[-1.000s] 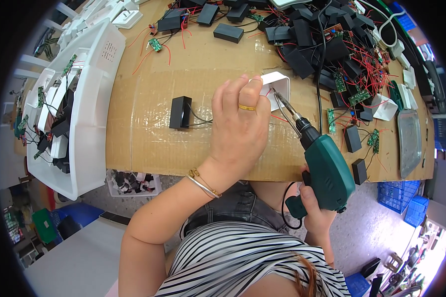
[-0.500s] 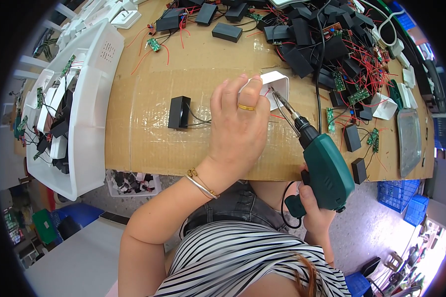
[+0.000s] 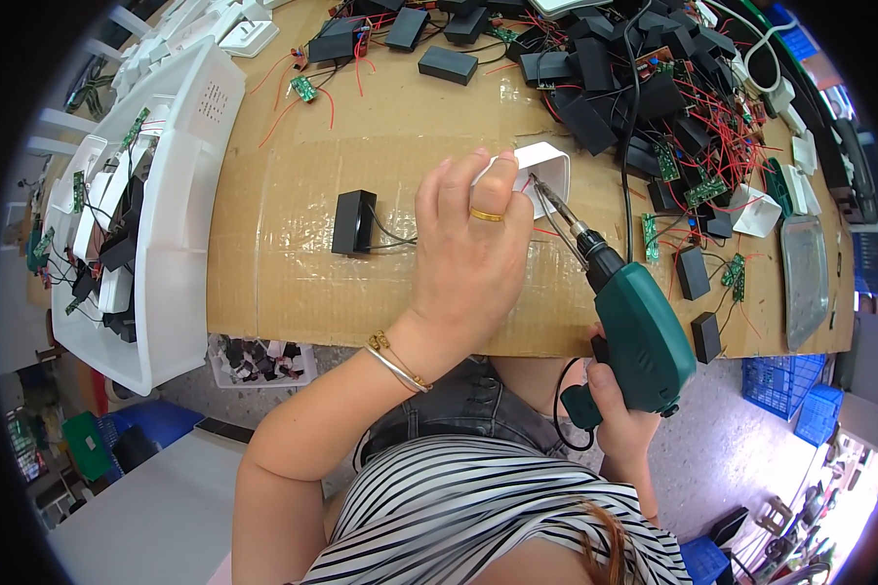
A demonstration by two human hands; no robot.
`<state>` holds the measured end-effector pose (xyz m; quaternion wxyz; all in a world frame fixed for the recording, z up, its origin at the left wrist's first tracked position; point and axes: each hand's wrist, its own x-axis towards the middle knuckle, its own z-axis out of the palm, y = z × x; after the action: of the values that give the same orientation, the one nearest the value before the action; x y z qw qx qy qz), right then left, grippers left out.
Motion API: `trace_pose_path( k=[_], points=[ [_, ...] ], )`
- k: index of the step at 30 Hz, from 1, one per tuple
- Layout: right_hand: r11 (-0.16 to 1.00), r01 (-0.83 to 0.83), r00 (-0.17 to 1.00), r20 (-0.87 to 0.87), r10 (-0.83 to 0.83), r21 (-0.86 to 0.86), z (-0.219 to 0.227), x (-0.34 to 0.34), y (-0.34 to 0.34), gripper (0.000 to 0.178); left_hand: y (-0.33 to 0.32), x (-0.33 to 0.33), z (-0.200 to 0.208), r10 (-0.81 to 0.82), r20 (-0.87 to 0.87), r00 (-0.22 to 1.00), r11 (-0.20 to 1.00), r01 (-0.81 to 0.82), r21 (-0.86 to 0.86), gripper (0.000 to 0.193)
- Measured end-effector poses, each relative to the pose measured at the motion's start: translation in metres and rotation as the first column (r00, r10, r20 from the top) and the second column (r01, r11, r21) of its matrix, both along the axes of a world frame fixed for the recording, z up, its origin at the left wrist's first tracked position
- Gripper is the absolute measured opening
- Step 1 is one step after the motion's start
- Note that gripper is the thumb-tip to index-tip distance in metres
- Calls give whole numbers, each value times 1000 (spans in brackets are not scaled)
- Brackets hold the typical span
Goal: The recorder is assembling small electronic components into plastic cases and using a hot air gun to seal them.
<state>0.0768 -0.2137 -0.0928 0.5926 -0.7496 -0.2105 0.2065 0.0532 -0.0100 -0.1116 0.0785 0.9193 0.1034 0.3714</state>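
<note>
With fingers curled, my left hand [image 3: 468,239] grips a white plastic housing [image 3: 548,158] over the cardboard-covered table. My right hand [image 3: 617,409] is wrapped around the handle of a green soldering gun [image 3: 646,336]. The gun's thin metal tip reaches into the open side of the housing, close to a short red wire; whether it touches cannot be made out. Left of my hand lies a black box [image 3: 352,222], its dark wires running under my fingers. What the left fingertips pinch inside the housing is hidden.
A heap of black boxes [image 3: 595,63] with red wires and green circuit boards covers the far right. On the left stands a white bin [image 3: 180,214] filled with white and black parts. A black cable [image 3: 630,146] crosses the table; a clear tray [image 3: 806,283] lies at the right edge.
The soldering gun has shifted very slightly to the left with my right hand. My left hand and the housing are almost unchanged.
</note>
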Motion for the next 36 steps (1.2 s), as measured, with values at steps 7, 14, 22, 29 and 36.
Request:
trace_pose_path(
  k=[7,14,22,29,36],
  points=[
    [1000,17,1000,6,-17,2,3,0,3,37,0,0,-2,6,9,1000,1000,-7,12,21],
    [999,32,999,11,-31,-35,2,-2,2,34,0,-1,0,7,-1,1000,1000,-7,9,21],
    [997,57,998,0,-57,45,0,-3,3,42,0,-1,0,4,-4,1000,1000,-4,18,21],
    [992,69,993,-103,-58,102,-1,-4,1,49,0,0,0,14,0,1000,1000,-14,24,21],
    [975,75,994,-88,-58,207,-9,-6,-5,51,-1,0,1,19,5,1000,999,-20,34,20]
  ],
)
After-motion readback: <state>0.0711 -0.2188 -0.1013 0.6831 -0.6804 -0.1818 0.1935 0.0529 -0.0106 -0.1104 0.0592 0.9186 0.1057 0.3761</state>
